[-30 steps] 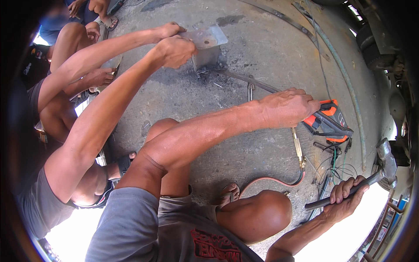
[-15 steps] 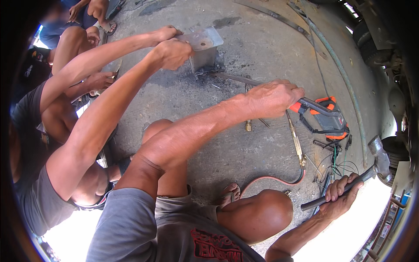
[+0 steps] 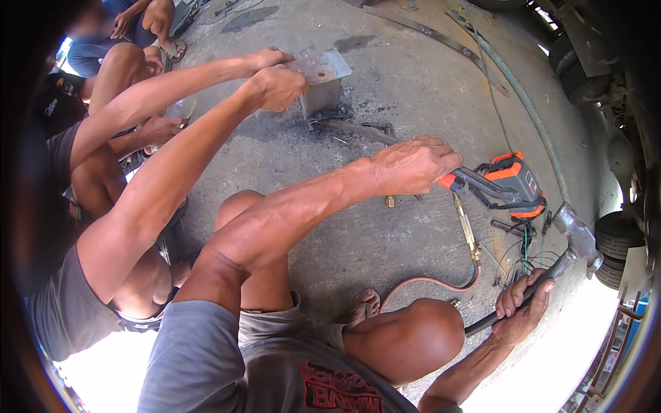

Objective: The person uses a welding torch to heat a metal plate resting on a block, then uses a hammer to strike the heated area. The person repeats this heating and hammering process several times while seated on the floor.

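My left hand (image 3: 418,166) is closed around a long dark metal bar (image 3: 361,129). A red and black handle part (image 3: 482,183) sticks out past my fist, and the bar's far end lies by the foot of a metal block (image 3: 321,98). What kind of tool it is I cannot make out. Low on the right, my right hand (image 3: 522,308) grips a hammer (image 3: 577,237) by its shaft, head up and away from the block. Another person's two hands (image 3: 281,88) are at the near left edge of a plate (image 3: 329,66) on top of the block.
An orange and black machine (image 3: 518,184) stands on the concrete, loose wires beside it. A brass torch (image 3: 465,221) with a red hose (image 3: 430,282) lies before me. Long metal strips (image 3: 430,34) and a hose (image 3: 527,103) cross the far floor. People crouch at left; tyres (image 3: 620,244) stand right.
My left hand has shifted slightly left and down, with the bar. The hammer has moved left and a little upward in my right hand. The other person's hands stay at the block.
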Demonstrator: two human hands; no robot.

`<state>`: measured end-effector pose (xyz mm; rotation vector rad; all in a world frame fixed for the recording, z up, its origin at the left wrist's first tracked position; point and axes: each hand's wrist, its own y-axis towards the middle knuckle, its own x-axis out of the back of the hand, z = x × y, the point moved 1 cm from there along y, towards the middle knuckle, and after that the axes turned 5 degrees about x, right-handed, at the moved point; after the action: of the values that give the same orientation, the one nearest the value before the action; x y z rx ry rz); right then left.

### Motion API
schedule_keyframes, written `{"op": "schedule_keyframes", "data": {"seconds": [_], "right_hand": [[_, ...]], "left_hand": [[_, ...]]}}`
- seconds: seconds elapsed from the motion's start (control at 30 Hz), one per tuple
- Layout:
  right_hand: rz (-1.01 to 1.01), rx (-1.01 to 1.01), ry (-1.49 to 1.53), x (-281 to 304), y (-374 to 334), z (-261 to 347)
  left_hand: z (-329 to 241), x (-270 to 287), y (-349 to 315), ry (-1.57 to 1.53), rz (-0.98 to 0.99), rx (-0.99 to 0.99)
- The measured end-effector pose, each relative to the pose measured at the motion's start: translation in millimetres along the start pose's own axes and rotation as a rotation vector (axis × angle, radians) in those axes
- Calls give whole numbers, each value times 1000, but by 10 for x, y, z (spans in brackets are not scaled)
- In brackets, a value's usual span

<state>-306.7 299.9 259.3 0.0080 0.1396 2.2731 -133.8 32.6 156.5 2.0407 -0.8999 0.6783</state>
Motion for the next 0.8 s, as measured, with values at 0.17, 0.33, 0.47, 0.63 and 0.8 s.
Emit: {"op": "schedule_keyframes", "data": {"seconds": [0.17, 0.33, 0.47, 0.63, 0.8], "right_hand": [[56, -32, -20, 22, -132, -35], [160, 31, -108, 10, -235, 101], [140, 137, -86, 154, -196, 321], [173, 108, -54, 78, -246, 297], [158, 55, -78, 136, -308, 167]], "left_hand": [[-9, -50, -195, -1, 30, -44], [237, 50, -288, 58, 42, 115], [25, 7, -198, 17, 30, 25], [-148, -23, -147, 16, 36, 6], [-55, 16, -167, 87, 21, 28]]}}
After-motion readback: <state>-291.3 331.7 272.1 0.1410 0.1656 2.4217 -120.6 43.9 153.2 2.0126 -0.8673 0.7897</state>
